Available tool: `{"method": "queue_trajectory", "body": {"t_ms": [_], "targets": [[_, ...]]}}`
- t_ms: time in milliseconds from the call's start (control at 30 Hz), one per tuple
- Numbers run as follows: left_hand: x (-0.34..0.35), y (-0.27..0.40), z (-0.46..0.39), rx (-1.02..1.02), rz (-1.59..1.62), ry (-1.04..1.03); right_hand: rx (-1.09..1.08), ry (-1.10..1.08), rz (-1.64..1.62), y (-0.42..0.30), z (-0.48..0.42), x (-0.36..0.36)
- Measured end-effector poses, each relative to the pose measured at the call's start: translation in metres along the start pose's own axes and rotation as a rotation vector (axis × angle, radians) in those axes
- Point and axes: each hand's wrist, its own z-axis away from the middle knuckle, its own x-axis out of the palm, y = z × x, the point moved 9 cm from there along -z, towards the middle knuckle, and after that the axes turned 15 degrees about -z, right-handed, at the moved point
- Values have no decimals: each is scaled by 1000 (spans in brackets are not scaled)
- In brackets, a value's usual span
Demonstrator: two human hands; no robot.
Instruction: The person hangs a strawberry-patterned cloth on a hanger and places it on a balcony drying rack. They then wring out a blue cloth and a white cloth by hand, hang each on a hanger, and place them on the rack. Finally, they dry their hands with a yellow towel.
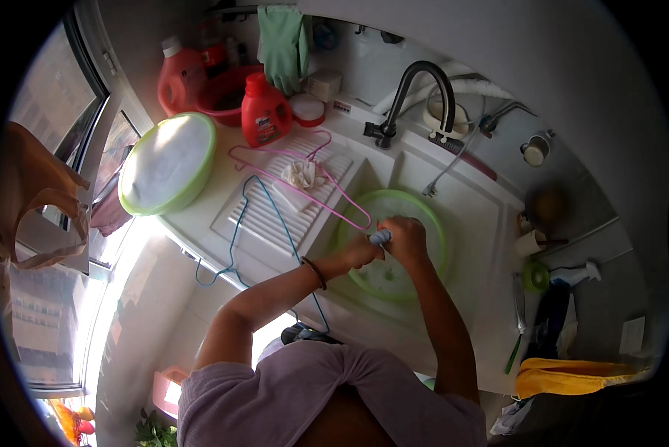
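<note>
Over a light green basin (441,246) standing in the sink, my left hand (362,251) and my right hand (406,237) grip a twisted grey-blue cloth (380,237) between them. Cloudy water shows in the basin. Left of my hands, a pink clothes hanger (342,195) lies across the ribbed washboard (264,220), next to a crumpled whitish cloth (302,174). A blue clothes hanger (283,223) reaches from the washboard over the counter's front edge, partly behind my left forearm.
A green basin full of suds (192,193) stands at the left, near red detergent bottles (264,114). The black faucet (449,100) arches behind the sink. A brush (471,159) rests on the back ledge, and a yellow cloth (563,377) hangs at the right.
</note>
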Motion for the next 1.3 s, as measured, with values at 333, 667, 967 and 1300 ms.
{"method": "queue_trajectory", "body": {"t_ms": [333,667,967,1300], "targets": [[-74,77,72,574,-981,888,462,-308,-552,-14,4,31],[-54,14,69,254,953,-137,305,-23,-589,-56,-17,0],[-67,4,74,300,782,146,156,-56,-658,-74,-17,-2],[-86,9,97,387,933,108,519,211,-1354,-53,-18,-24]]}}
